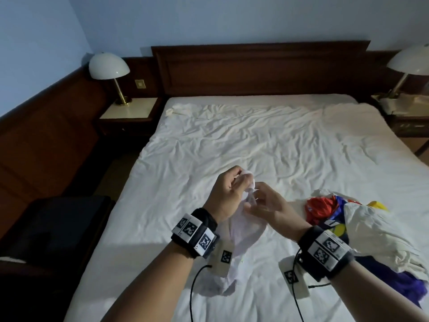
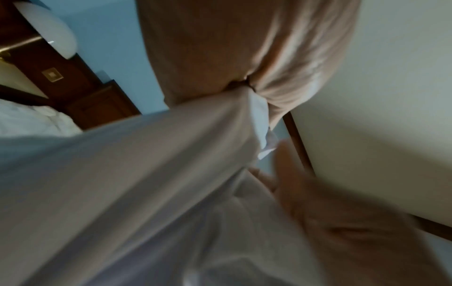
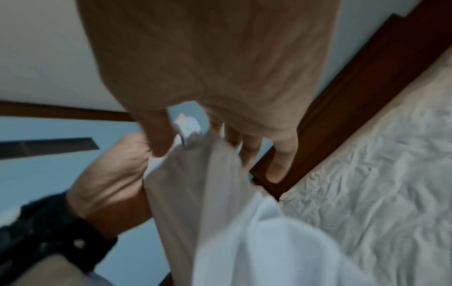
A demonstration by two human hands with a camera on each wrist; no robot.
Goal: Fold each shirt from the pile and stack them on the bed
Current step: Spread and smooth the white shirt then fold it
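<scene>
White shirt (image 1: 234,231) gripped in both hands, above bed (image 1: 255,140).

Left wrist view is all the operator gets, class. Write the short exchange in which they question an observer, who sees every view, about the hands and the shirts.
Operator: I see the white shirt bunched under my left hand. Is the other hand holding it too?
Observer: Yes. The right hand pinches the same bunched end between thumb and fingers, close beside the left.
Operator: Where is the pile?
Observer: On the bed, to the person's right. The pile is a loose heap of white, red, blue, yellow and purple cloth.
</scene>
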